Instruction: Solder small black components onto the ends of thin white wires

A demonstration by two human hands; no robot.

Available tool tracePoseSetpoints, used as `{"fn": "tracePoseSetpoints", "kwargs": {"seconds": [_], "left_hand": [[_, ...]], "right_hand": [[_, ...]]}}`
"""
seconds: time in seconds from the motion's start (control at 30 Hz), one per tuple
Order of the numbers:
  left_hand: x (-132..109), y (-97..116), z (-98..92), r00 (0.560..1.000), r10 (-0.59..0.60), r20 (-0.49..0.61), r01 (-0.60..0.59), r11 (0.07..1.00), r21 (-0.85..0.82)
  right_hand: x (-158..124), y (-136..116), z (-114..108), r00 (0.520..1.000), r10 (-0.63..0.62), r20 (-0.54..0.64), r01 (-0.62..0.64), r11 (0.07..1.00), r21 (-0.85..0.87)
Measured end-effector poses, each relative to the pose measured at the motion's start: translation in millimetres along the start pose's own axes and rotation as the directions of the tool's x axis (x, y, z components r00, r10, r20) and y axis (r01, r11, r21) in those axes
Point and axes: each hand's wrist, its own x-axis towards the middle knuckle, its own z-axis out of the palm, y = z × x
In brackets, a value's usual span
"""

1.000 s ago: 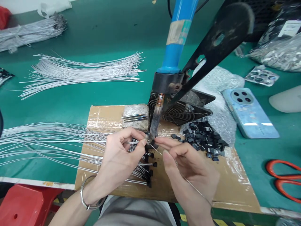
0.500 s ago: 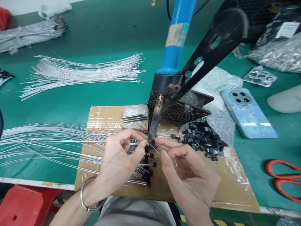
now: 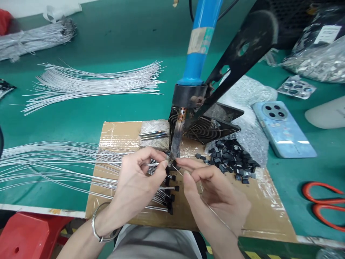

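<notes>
My left hand point(image 3: 138, 178) is closed, pinching a thin white wire point(image 3: 153, 164) between thumb and fingers. Under the tip of the blue-handled soldering iron point(image 3: 176, 138), the wire's end meets a small black piece point(image 3: 174, 163). My right hand point(image 3: 215, 198) pinches a fine strand of solder wire point(image 3: 219, 217); its front end reaches the iron tip and the rest trails back over the palm. My right fingertips are close to the black piece; whether they touch it I cannot tell. White wires with black ends point(image 3: 169, 207) lie below my left hand.
A cardboard sheet point(image 3: 269, 219) covers the bench front. A black fan point(image 3: 205, 129) stands behind the iron, beside a heap of black pieces point(image 3: 234, 158). A phone point(image 3: 285, 133) and red-handled scissors point(image 3: 318, 212) lie right. A bundle of white wires point(image 3: 94, 82) lies back left.
The soldering iron and its black bracket appear slightly further left. My right hand has shifted a little left; my left hand keeps its place at the tip.
</notes>
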Motion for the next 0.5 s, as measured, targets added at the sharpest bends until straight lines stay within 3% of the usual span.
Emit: {"fn": "tracePoseSetpoints", "kwargs": {"seconds": [0.5], "left_hand": [[-1.5, -0.9, 0.1, 1.000, 0.015, -0.011, -0.015, 1.000, 0.013]], "right_hand": [[-0.8, 0.6, 1.4, 1.000, -0.021, -0.014, 0.021, 1.000, -0.020]]}}
